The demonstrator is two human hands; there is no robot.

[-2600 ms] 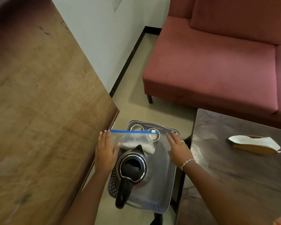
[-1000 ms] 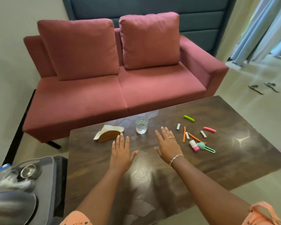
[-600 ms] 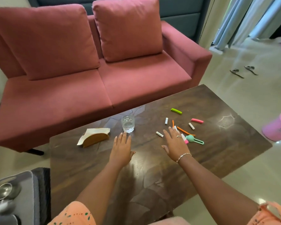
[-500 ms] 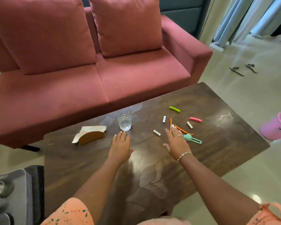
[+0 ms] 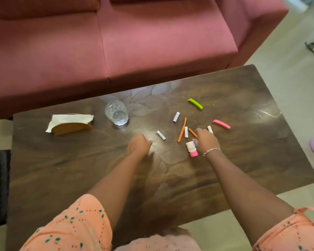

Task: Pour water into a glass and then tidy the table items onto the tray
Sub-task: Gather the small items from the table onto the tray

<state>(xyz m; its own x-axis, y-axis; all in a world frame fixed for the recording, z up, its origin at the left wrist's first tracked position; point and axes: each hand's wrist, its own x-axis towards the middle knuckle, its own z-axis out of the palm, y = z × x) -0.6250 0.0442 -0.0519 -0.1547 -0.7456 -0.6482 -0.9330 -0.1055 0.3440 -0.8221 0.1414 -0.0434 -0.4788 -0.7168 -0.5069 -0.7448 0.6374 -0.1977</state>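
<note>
Reaching into the scatter of small items, the right hand (image 5: 206, 141) sits w/ fingers curled down among them, touching or nearly touching an orange stick (image 5: 193, 133) and a white tube (image 5: 210, 129); can't tell if it has clamped anything yet. A small bottle w/ pink cap (image 5: 192, 149) lies just beside its thumb side, cap pointing toward the person. The left hand (image 5: 139, 144) is a loose fist on the counter (image 5: 62, 169), apparently holding nothing, though the fingers are tucked under, so not certain.

Key relation: the clutter lies mostly ahead and to the right of centre, so the right hand is nearer to nearly all of it. Only one white tube (image 5: 161, 135) sits between the hands, just right of the left fist, long axis diagonal. The longer orange stick (image 5: 182, 129) runs near-to-far, slightly tilted. Green clip (image 5: 195, 103) and pink clip (image 5: 221, 124) lie furthest out, both slanting down-right, well apart from the left hand.

Containers: the glass (image 5: 117, 113) stands upright far-left of the scatter, water in it, so pouring looks done. Napkin holder (image 5: 71, 124) w/ napkins left of the glass. No tray in shot; prob. off to the left, so gathered bits need carrying that way.
</note>
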